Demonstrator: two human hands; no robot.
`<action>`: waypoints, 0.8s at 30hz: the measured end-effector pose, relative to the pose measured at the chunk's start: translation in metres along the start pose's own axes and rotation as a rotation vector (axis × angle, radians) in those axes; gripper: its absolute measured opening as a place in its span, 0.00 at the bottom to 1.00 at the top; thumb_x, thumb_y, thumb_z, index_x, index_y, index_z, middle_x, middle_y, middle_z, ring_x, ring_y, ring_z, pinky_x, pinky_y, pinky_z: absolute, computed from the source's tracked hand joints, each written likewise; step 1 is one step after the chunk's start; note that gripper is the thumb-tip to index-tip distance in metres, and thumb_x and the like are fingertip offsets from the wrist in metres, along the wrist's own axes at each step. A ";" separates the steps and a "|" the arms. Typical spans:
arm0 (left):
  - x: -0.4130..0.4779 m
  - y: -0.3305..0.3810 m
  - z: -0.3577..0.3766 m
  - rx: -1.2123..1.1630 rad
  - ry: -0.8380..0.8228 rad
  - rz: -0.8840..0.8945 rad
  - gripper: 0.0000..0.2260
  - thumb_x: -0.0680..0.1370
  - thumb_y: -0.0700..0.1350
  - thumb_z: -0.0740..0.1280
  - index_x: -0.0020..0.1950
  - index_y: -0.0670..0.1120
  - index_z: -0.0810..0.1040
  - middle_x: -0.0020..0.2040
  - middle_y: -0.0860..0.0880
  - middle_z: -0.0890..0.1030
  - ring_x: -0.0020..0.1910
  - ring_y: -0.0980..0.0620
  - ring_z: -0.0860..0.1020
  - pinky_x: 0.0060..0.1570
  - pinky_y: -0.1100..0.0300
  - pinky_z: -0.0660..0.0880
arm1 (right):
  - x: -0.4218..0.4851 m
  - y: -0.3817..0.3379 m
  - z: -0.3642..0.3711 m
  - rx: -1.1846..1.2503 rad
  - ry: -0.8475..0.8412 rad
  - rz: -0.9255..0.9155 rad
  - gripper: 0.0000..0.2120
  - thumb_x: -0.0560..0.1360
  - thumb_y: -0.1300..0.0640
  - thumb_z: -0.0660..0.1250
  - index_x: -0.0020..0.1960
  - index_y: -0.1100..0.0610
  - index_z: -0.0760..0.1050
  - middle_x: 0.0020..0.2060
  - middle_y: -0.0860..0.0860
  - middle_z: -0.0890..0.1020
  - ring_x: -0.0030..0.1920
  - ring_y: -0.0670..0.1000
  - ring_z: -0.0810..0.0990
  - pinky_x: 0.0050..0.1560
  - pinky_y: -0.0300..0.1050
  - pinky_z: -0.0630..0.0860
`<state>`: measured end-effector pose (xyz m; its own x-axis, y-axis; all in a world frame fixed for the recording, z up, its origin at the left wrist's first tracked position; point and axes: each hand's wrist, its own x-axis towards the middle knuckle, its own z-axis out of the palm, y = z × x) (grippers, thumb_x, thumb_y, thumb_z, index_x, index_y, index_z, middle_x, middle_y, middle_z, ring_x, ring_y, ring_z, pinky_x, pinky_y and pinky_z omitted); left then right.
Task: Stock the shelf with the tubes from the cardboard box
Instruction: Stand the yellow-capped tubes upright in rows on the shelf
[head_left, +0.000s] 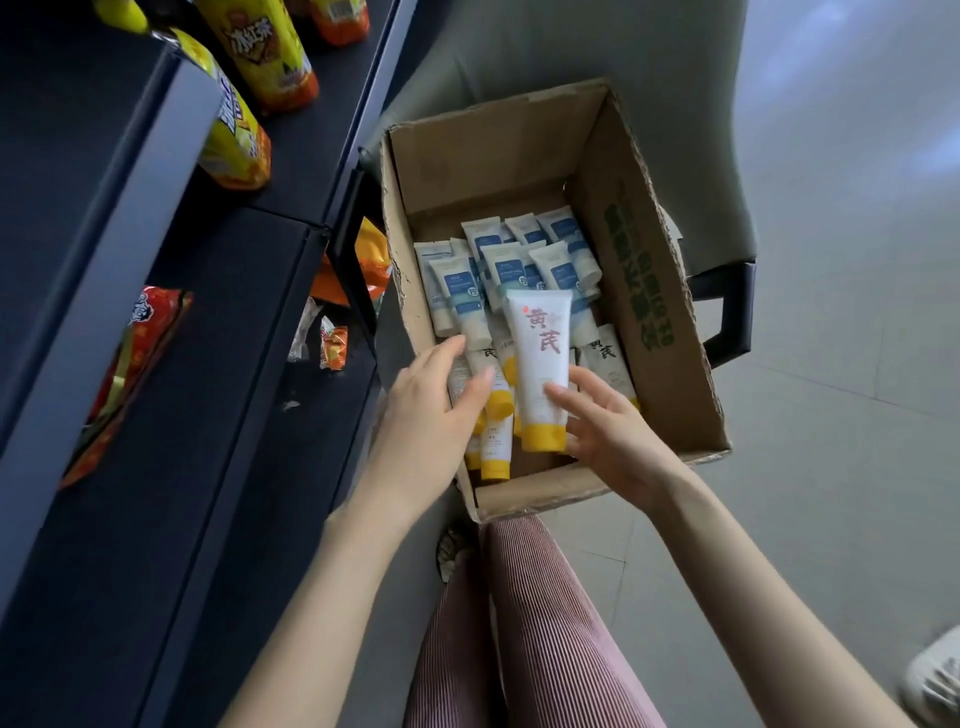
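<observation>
Near the 6 o'clock end of the cardboard box (654, 332) both hands are down among the tubes; the right hand (608, 431) grasps a white tube with a yellow cap (537, 364) low on its body, thumb across the front and fingers behind, and it stands above the others; its long axis runs roughly 12 to 6 o'clock, cap toward 6; the left hand (431, 415) lies over more yellow-capped tubes (496, 447) at the box's 7 o'clock corner, thumb and fingers either side of one, though whether it has truly gripped it I cannot tell; blue-labelled tubes (514, 270) are heaped toward 12 o'clock, beyond both hands; the shelf (234, 415) lies at 9 o'clock from the hands, just beside the box's left wall, so the left hand is nearer to it, while the held tube would have to cross that wall and the left forearm's line to get there; I judge the move calls for a lift above the torn rim, then a sweep toward 9 o'clock; the nearest dark shelf board shows bare room between a red snack bag (130, 374) at its 9 o'clock edge and small packets (332, 343) toward 12, while yellow bags (239, 140) crowd the tier above; the box appears to sit on a grey chair (717, 130) over a pale floor (857, 415).
</observation>
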<state>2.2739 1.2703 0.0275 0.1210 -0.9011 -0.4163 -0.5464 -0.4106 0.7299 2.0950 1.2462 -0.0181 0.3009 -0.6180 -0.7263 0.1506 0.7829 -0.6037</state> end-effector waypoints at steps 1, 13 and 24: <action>0.001 0.001 0.002 -0.043 0.004 -0.025 0.21 0.80 0.54 0.59 0.71 0.49 0.67 0.69 0.53 0.71 0.68 0.56 0.67 0.66 0.58 0.65 | -0.006 0.001 0.008 0.005 -0.040 -0.025 0.18 0.75 0.57 0.66 0.64 0.57 0.73 0.56 0.58 0.81 0.51 0.55 0.82 0.48 0.46 0.80; 0.002 -0.016 -0.009 -0.675 0.098 -0.227 0.11 0.74 0.41 0.68 0.57 0.45 0.76 0.51 0.51 0.82 0.49 0.59 0.82 0.44 0.69 0.77 | -0.008 0.024 0.062 -0.128 -0.048 -0.133 0.13 0.74 0.62 0.69 0.57 0.56 0.73 0.52 0.50 0.82 0.46 0.43 0.81 0.40 0.33 0.75; 0.003 -0.042 -0.036 -0.910 0.218 -0.379 0.06 0.77 0.45 0.65 0.53 0.49 0.78 0.44 0.53 0.83 0.43 0.57 0.82 0.39 0.60 0.80 | 0.051 0.030 0.005 -0.276 0.223 0.020 0.11 0.76 0.57 0.68 0.58 0.56 0.74 0.55 0.52 0.80 0.55 0.50 0.78 0.52 0.45 0.76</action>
<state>2.3273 1.2797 0.0151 0.3544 -0.6573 -0.6651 0.3884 -0.5436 0.7441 2.1200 1.2387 -0.0716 0.0831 -0.6274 -0.7742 -0.1229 0.7645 -0.6328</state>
